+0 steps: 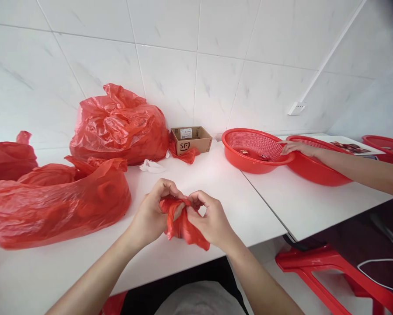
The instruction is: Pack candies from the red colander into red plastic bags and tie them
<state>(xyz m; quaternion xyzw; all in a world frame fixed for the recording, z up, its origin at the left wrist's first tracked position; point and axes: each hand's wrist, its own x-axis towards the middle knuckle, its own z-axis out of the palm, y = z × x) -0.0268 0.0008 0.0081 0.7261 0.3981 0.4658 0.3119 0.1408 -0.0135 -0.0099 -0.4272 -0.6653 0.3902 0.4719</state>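
Grey fabric (201,302) at the bottom edge is closest to the lens, with two bare forearms reaching past it. Fingers of the left hand (152,218) and right hand (212,216) are both pinched tight on the rim of a small red plastic bag (191,232), held up over the front of the white surface (248,214). It's thin, bunched and creased, with a loose flap drooping under the right hand; can't tell if anything's inside.

Further out, a crumpled white scrap (151,166), then big bulging bags of similar film: a shiny, wrinkly large red bag (117,131) by the wall and a long slumped red bag (58,205) at left. Next to the large one sits an open brown cardboard box (196,144) reading "SF", plus a white label (186,133) too tiny to read.

Off right, a round red plastic colander (255,167), mesh-sided, has a couple of small packets (264,157) in it. Someone else's hand (299,148) rests on its rim, beside a second red basket (314,170).
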